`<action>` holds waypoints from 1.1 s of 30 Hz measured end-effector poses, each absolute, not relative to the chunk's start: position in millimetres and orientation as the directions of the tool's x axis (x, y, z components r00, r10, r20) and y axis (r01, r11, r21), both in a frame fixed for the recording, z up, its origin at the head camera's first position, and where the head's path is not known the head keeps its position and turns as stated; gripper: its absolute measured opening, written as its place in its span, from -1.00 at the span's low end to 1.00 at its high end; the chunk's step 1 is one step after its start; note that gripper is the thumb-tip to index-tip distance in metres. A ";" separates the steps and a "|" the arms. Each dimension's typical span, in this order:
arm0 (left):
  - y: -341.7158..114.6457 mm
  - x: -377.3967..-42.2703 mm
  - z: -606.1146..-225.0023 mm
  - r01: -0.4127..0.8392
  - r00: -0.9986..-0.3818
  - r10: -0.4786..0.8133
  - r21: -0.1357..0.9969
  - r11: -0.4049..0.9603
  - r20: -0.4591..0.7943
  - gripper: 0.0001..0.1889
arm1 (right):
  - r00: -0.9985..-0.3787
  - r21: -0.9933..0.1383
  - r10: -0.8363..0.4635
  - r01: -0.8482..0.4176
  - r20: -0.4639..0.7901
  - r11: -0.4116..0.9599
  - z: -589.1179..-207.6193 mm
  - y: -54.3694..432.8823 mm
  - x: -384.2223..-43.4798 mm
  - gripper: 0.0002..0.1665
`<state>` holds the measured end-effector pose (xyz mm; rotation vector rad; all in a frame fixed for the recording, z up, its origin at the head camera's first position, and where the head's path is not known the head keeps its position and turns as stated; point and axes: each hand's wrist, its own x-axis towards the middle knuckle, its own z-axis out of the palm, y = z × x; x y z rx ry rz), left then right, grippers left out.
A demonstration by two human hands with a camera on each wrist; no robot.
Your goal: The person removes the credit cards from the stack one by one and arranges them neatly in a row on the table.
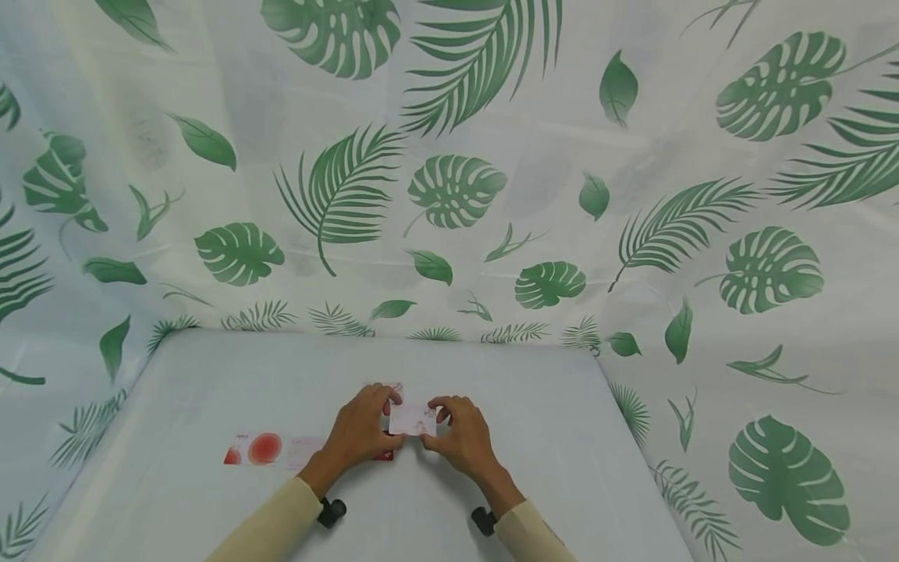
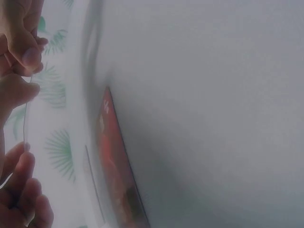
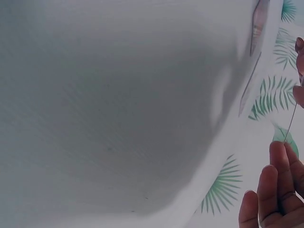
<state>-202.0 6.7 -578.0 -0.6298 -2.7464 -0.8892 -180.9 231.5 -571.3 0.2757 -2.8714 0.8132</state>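
A small white card point(image 1: 407, 421) with pale pink print is held up off the table between both hands. At its left edge my left hand point(image 1: 358, 428) pinches it between thumb and fingers. The right hand point(image 1: 465, 437) pinches the opposite edge in the same way. Both wrist views show the card nearly edge-on, as a thin line. Under and beside the left hand lies a long red-and-white printed strip point(image 1: 265, 449), its middle hidden by that hand. Just beyond the left fingers, a pinkish printed piece point(image 1: 396, 386) shows in part.
The white table point(image 1: 541, 421) carries these printed pieces. A white curtain point(image 1: 534, 172) with green leaf prints stands along the table's back and sides. Dark wrist cameras point(image 1: 332, 512) sit on both wrists, below beige sleeves.
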 end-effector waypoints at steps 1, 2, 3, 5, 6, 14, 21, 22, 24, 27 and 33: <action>7.2 -201.5 -579.0 0.454 -0.890 0.339 0.511 0.730 0.306 -0.43 | -0.973 -0.503 -0.137 -0.214 0.186 0.837 -571.8 232.0 -180.2 -0.38; 7.6 -201.1 -580.2 0.457 -0.888 0.342 0.504 0.733 0.308 -0.43 | -0.973 -0.502 -0.137 -0.213 0.185 0.838 -572.2 232.4 -179.5 -0.38; 8.0 -200.6 -581.3 0.460 -0.886 0.344 0.499 0.735 0.310 -0.43 | -0.974 -0.502 -0.136 -0.211 0.183 0.839 -572.2 232.7 -178.8 -0.38; 8.4 -200.0 -583.3 0.465 -0.883 0.346 0.495 0.734 0.316 -0.43 | -0.974 -0.502 -0.141 -0.214 0.180 0.838 -571.9 232.9 -177.5 -0.38; 8.5 -199.6 -584.2 0.466 -0.883 0.346 0.496 0.732 0.318 -0.42 | -0.974 -0.505 -0.141 -0.212 0.177 0.837 -571.7 233.0 -177.0 -0.38; 11.1 -197.3 -590.8 0.475 -0.877 0.340 0.510 0.717 0.340 -0.42 | -0.976 -0.503 -0.140 -0.207 0.169 0.839 -572.5 234.4 -174.6 -0.39; 14.1 -193.9 -594.5 0.458 -0.886 0.334 0.507 0.730 0.321 -0.41 | -0.978 -0.504 -0.143 -0.200 0.150 0.840 -574.7 236.5 -172.4 -0.40; 14.5 -193.2 -595.0 0.459 -0.886 0.334 0.508 0.729 0.321 -0.41 | -0.979 -0.508 -0.141 -0.196 0.145 0.839 -574.8 236.6 -171.9 -0.40; 15.3 -191.9 -595.8 0.462 -0.884 0.332 0.510 0.726 0.328 -0.40 | -0.980 -0.511 -0.139 -0.192 0.140 0.838 -575.4 236.9 -171.0 -0.40; 16.2 -191.3 -596.8 0.470 -0.880 0.338 0.510 0.720 0.335 -0.40 | -0.981 -0.507 -0.139 -0.190 0.137 0.840 -575.5 237.4 -169.9 -0.40; 19.5 -190.6 -601.2 0.490 -0.868 0.347 0.500 0.714 0.355 -0.41 | -0.983 -0.499 -0.139 -0.179 0.117 0.848 -576.6 239.8 -168.0 -0.41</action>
